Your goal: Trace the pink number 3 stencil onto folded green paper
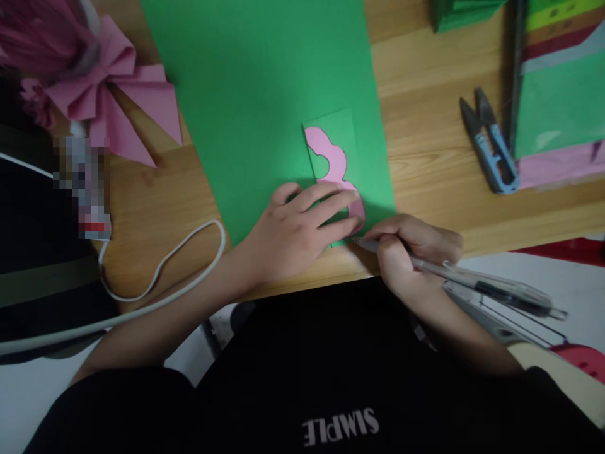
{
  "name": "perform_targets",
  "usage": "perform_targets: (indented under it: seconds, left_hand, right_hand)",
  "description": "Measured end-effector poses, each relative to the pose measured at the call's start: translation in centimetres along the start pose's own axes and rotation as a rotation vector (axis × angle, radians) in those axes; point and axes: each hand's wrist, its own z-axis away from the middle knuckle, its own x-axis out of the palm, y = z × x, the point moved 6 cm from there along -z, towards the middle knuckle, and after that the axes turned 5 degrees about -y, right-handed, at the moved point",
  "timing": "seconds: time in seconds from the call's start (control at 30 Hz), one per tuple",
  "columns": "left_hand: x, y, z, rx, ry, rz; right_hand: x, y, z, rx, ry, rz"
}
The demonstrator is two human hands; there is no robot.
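Note:
My left hand [307, 224] lies flat with fingers spread, pressing on a wavy-edged pink paper cutout [336, 162]. Under the cutout is a small green paper piece [343, 129], which rests on a large green sheet [278, 69]. My right hand [411, 252] is closed around a clear-barrelled pen [491, 287]. The pen's tip is by the lower end of the pink cutout, near the sheet's front edge. A dark line shows along the cutout's wavy edge. My left fingers cover part of the cutout.
Blue-handled thread snips [491, 142] lie to the right on the wooden table [425, 126]. Beyond them are coloured paper sheets [562, 107], with a green stack [466, 14] at the top. A pink paper bow [118, 94] sits at left. A white cable [161, 258] crosses over my left forearm.

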Motion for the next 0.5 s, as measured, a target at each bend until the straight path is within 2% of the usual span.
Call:
perform_targets:
  seconds: [0.07,0.17,0.5]
  left_hand:
    - [0.01,-0.04,-0.02,-0.01,-0.015,0.017]
    - [-0.05,-0.02,-0.02,-0.007,-0.008,-0.004]
    - [0.16,0.0,0.12,0.012,0.01,-0.057]
  right_hand:
    - [-0.43,-0.53,-0.17,-0.041,0.055,0.028]
    - [-0.51,-1.13,-0.44,-0.082,0.063,0.054]
    - [-0.7,-1.18,-0.54,-0.078,0.09,0.042]
